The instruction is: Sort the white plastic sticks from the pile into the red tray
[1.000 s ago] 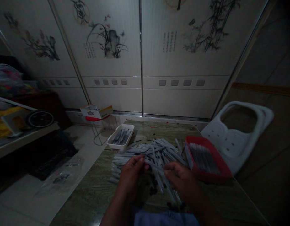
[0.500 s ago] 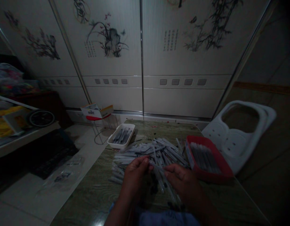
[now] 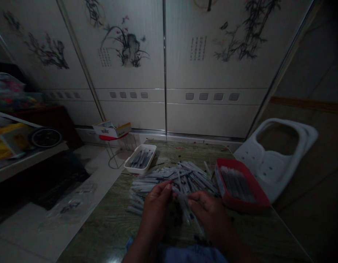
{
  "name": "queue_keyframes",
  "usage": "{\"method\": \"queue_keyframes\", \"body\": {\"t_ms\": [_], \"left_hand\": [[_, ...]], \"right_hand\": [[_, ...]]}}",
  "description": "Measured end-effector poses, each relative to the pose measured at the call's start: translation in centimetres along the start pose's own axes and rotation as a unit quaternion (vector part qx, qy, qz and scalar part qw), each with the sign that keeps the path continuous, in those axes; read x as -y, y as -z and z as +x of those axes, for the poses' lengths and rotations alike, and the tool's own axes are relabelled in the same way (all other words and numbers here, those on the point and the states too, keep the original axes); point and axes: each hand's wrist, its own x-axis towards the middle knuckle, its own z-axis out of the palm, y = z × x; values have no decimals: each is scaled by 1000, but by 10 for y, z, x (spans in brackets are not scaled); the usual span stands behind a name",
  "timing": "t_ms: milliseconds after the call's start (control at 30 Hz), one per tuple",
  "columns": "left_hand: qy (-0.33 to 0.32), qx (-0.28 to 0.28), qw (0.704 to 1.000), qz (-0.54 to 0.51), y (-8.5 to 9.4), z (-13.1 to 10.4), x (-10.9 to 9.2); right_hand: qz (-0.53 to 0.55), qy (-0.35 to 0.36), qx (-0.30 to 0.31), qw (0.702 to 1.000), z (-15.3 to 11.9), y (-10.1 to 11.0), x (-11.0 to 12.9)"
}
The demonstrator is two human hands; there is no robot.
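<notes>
My left hand (image 3: 158, 199) is closed, thumb against fingers, on one end of a thin, whitish pen-like tube (image 3: 180, 192). The other end of that tube is pinched by my right hand (image 3: 203, 206). Both hands are low over a wide pile of similar pale tubes (image 3: 158, 175), some with dark parts inside. Small black pieces, too dim to make out, lie on the table below the hands. Behind the pile on the left, a white tray (image 3: 138, 170) holds dark, slender pieces. To the right, a red basket (image 3: 260, 190) holds a row of pale tubes.
The green-brown table (image 3: 103, 226) has a white folding chair (image 3: 292, 160) at its right. Beyond its left edge, an open box (image 3: 104, 130) rests on a red stool (image 3: 114, 137). A shelf with yellow things stands far left, and sliding doors (image 3: 213, 120) rise behind.
The right hand has shifted slightly left, towards the left hand. The whole view has moved a little; both hands keep their grip on the tube.
</notes>
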Motion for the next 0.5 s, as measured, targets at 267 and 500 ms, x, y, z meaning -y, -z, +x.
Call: {"method": "queue_keyframes", "body": {"t_ms": [267, 500], "left_hand": [[-11, -4, 1000, 0, -3, 3, -3], [-52, -48, 997, 44, 3, 7, -8]], "right_hand": [[97, -39, -20, 994, 5, 4, -4], [-64, 56, -269, 959, 14, 55, -11]]}}
